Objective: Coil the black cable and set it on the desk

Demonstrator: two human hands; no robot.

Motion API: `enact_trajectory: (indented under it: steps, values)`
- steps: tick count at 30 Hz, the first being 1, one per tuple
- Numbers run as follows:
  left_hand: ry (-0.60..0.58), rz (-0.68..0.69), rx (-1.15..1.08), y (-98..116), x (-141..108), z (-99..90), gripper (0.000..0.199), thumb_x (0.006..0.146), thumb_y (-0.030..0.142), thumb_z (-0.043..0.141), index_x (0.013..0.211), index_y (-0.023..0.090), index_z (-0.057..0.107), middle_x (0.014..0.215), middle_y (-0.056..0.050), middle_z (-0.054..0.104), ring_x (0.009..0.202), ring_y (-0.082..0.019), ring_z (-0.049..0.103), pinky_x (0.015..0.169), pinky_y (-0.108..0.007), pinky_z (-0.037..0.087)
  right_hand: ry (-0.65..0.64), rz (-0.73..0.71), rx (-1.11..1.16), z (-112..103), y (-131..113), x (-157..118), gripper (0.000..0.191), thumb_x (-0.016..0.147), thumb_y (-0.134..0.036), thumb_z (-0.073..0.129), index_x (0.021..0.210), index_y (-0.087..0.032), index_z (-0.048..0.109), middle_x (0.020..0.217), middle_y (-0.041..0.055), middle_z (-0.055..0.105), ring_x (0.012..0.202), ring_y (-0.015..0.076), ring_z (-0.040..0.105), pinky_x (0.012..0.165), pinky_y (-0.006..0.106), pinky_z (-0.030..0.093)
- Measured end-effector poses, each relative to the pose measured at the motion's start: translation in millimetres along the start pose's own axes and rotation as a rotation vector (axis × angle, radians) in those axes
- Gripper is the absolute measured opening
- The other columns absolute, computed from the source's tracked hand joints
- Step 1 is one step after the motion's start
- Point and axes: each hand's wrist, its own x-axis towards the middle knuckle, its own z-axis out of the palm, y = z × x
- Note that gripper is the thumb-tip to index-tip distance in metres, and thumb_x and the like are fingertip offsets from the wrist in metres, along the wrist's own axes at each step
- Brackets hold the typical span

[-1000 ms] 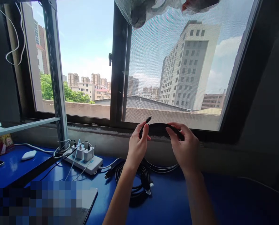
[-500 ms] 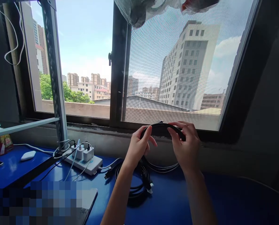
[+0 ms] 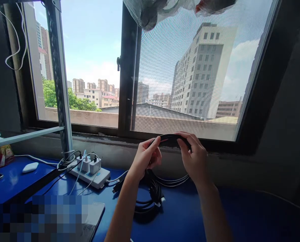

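Left hand [image 3: 147, 156]: thumb and fingers pinched on the black cable [image 3: 170, 136];
Right hand [image 3: 194, 156]: pinched on its other side;
Cable: arched between both hands, just below centre of the frame;
Plug end: poking above the left hand a second ago, now out of sight; probably folded in with the loop;
Coiled cables [image 3: 155, 191]: lower centre, on the blue surface [image 3: 180, 218];
Power strip [image 3: 98, 181]: lower left.

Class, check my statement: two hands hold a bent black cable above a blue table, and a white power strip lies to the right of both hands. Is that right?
One error: in the head view the white power strip lies left of both the left hand and the right hand. They do hold the bent black cable above the blue table.
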Motion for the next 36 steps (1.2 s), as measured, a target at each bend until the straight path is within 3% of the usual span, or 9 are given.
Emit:
enact_trajectory:
  steps: [5,12,16,20,25,31,36]
  values:
    - [0.005,0.012,-0.018,0.7,-0.1,1.7,0.048,0.068,0.059,0.052,0.078,0.012,0.055,0.036,0.006,0.041,0.025,-0.002,0.025,0.027,-0.014,0.011,0.029,0.024,0.007,0.9,1.0,0.2,0.028,0.088,-0.04,0.041,0.088,-0.02,0.061,0.086,0.004,0.063,0.078,0.0158,0.06,0.056,0.023,0.046]
    - [0.066,0.055,0.047,0.6,1.5,4.6,0.051,0.067,0.063,0.051,0.076,0.012,0.055,0.036,0.006,0.041,0.025,-0.002,0.024,0.028,-0.015,0.013,0.087,0.056,0.052,-0.8,2.9,2.8,0.026,0.083,-0.041,0.049,0.082,-0.018,0.061,0.079,0.004,0.065,0.071,0.0155,0.06,0.061,0.025,0.048]
    - [0.15,0.085,0.119,0.5,1.2,4.7,0.058,0.064,0.065,0.051,0.079,0.01,0.06,0.035,0.006,0.036,0.028,-0.002,0.026,0.03,-0.016,0.016,0.085,0.16,0.102,-3.8,-4.2,4.6,0.025,0.077,-0.042,0.056,0.08,-0.018,0.062,0.078,0.0045,0.066,0.068,0.0157,0.06,0.06,0.026,0.048]
    - [0.224,0.106,0.199,0.1,0.5,3.5,0.057,0.059,0.066,0.056,0.062,0.009,0.059,0.035,0.007,0.028,0.031,-0.001,0.024,0.033,-0.017,0.014,0.07,0.269,0.12,-7.2,-16.6,6.6,0.025,0.072,-0.043,0.059,0.076,-0.019,0.064,0.075,0.0054,0.065,0.067,0.0167,0.06,0.05,0.024,0.045]
    - [0.204,0.093,0.2,1.1,-0.1,2.4,0.055,0.059,0.065,0.057,0.057,0.01,0.057,0.035,0.006,0.027,0.033,-0.001,0.024,0.035,-0.017,0.014,0.026,0.375,0.141,-9.6,-23.3,8.0,0.029,0.068,-0.044,0.058,0.075,-0.017,0.065,0.071,0.0073,0.065,0.064,0.0182,0.059,0.039,0.021,0.038]
    - [0.223,0.082,0.151,0.0,2.1,2.5,0.051,0.053,0.059,0.065,0.057,0.009,0.057,0.035,0.007,0.029,0.033,0.0,0.023,0.035,-0.017,0.012,0.014,0.381,0.168,-6.8,-18.9,6.9,0.032,0.069,-0.049,0.057,0.073,-0.018,0.064,0.071,0.0065,0.066,0.063,0.018,0.06,0.048,0.025,0.045]
    - [0.179,0.053,0.139,-2.3,3.0,-1.5,0.046,0.056,0.055,0.066,0.059,0.009,0.059,0.036,0.008,0.028,0.033,0.0,0.022,0.035,-0.017,0.012,-0.01,0.385,0.168,-5.8,-18.0,6.7,0.036,0.07,-0.051,0.055,0.074,-0.017,0.065,0.073,0.0075,0.066,0.061,0.0175,0.058,0.048,0.025,0.043]
